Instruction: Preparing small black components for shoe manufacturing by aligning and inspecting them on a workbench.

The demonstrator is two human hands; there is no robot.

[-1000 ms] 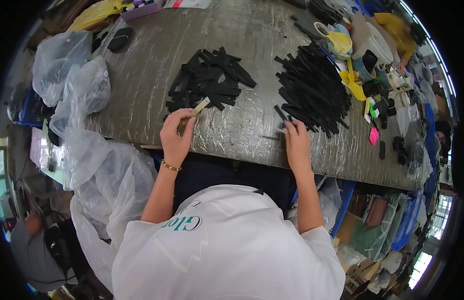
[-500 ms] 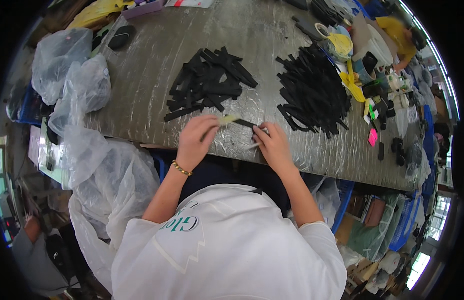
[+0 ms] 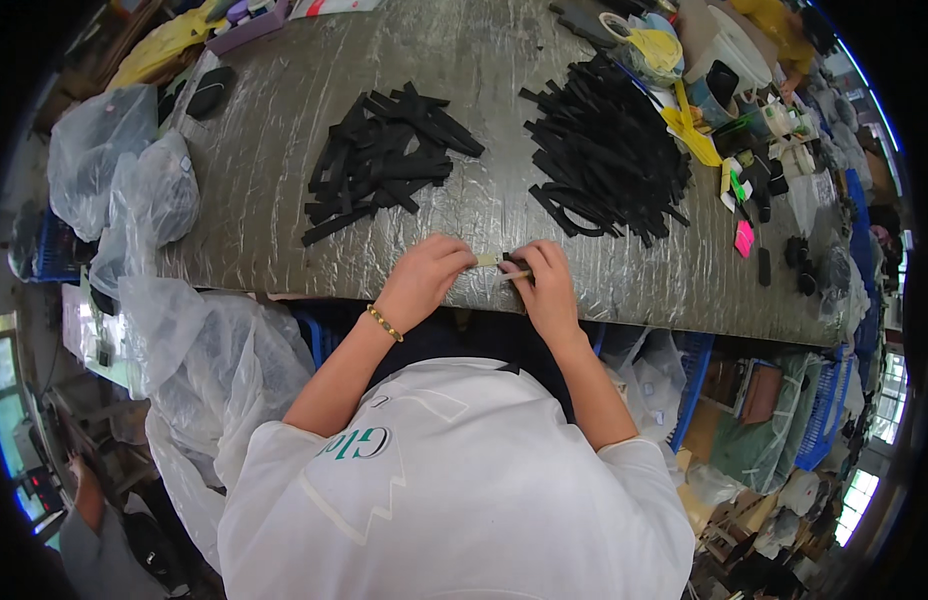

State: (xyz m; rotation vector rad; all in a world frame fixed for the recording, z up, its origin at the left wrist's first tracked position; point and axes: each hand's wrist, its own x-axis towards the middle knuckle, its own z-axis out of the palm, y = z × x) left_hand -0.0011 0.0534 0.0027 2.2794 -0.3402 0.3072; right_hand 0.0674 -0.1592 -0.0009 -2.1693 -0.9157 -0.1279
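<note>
My left hand (image 3: 421, 281) is closed, its thumb and fingers pinching the end of a small pale-yellow strip (image 3: 486, 260) near the table's front edge. My right hand (image 3: 548, 291) is closed too, at the strip's other end. A short bit of a black strip (image 3: 505, 257) shows at its fingertips; the remainder is hidden by the fingers. A thin pale stick-like piece (image 3: 515, 275) also pokes out of this hand. Beyond my hands lie a smaller loose pile of black strips (image 3: 379, 160) on the left and a larger, denser pile of black strips (image 3: 609, 150) on the right.
The work table (image 3: 254, 240) has a wrinkled, shiny film covering. Clear plastic bags (image 3: 149, 195) hang over its left edge, near a dark rounded object (image 3: 211, 93). To the right are yellow scissors-like handles (image 3: 692, 137), a pink tag (image 3: 744, 238) and cups. Another person in yellow (image 3: 779, 30) is at far right.
The black strip that stretched between my hands is now mostly hidden at my right fingers. My left hand has come closer to the right one. The view has shifted slightly.
</note>
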